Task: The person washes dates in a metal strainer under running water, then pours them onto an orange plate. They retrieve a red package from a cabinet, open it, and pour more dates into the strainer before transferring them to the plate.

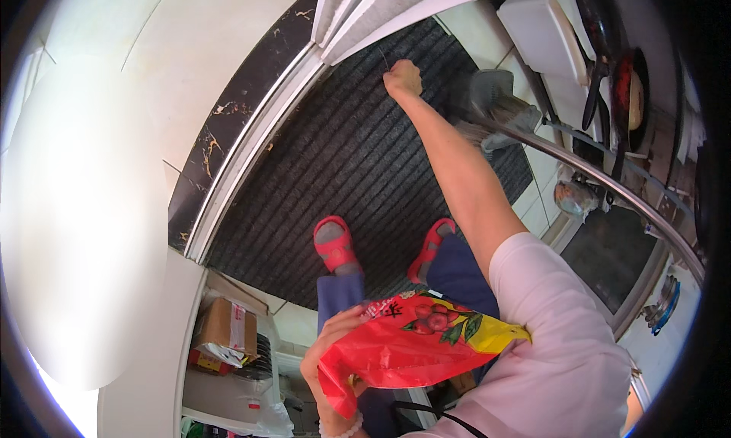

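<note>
My left hand (337,346), with a beaded bracelet at its wrist, holds a red and yellow plastic bag (400,346) printed with red fruit and green leaves. The bag lies across the front of my body, in front of my white shirt. My right arm stretches forward, and my right hand (404,78) is closed above the dark ribbed floor mat (354,152). A thin dark line sticks up beside its fingers; whether it holds that cannot be told. My feet in red sandals (337,244) stand on the mat.
A white folding door (342,15) and its metal floor track (257,147) border the mat. To the right are a broom (491,130), a metal pole (617,192), pans (631,101) and a dark-glass door (611,255). A shelf with a cardboard box (228,329) stands at lower left.
</note>
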`<action>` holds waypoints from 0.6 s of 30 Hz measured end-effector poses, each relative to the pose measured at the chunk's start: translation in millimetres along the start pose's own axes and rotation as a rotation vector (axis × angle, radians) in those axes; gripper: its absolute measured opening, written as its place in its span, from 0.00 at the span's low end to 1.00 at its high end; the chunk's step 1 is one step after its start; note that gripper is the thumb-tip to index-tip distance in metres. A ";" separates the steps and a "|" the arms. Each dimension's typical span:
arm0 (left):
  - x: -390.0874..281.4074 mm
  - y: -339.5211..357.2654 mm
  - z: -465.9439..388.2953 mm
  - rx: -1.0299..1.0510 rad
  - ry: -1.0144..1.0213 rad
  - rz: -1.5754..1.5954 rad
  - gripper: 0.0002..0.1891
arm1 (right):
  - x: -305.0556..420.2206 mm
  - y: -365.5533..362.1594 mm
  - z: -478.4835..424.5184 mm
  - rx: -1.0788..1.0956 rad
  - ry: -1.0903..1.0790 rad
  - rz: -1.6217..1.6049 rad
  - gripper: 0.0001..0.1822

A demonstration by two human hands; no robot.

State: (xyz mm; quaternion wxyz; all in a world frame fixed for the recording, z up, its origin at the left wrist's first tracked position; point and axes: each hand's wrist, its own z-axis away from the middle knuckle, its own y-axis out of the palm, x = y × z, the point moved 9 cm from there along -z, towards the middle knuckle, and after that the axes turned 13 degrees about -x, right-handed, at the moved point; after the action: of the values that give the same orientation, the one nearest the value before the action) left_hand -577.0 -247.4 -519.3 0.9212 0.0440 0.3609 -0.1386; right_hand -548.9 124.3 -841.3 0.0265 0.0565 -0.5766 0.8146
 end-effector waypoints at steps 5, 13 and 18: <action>0.7 2.7 5.1 -0.007 -0.008 0.002 0.26 | 1.5 8.2 -3.6 -0.012 -0.045 -0.022 0.06; 21.0 0.3 22.3 -0.017 -0.009 0.030 0.25 | -3.6 -24.2 25.7 -0.183 -0.223 -0.485 0.03; 47.5 4.0 43.6 0.056 -0.129 0.267 0.17 | -67.8 -78.9 163.3 0.110 -0.399 -0.615 0.04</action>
State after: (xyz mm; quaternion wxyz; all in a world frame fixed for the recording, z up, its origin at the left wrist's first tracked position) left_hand -514.1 -262.2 -519.4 0.9512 0.1083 0.2878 -0.0275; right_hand -463.0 -1.8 -722.0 0.1542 0.3862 -0.4818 0.7713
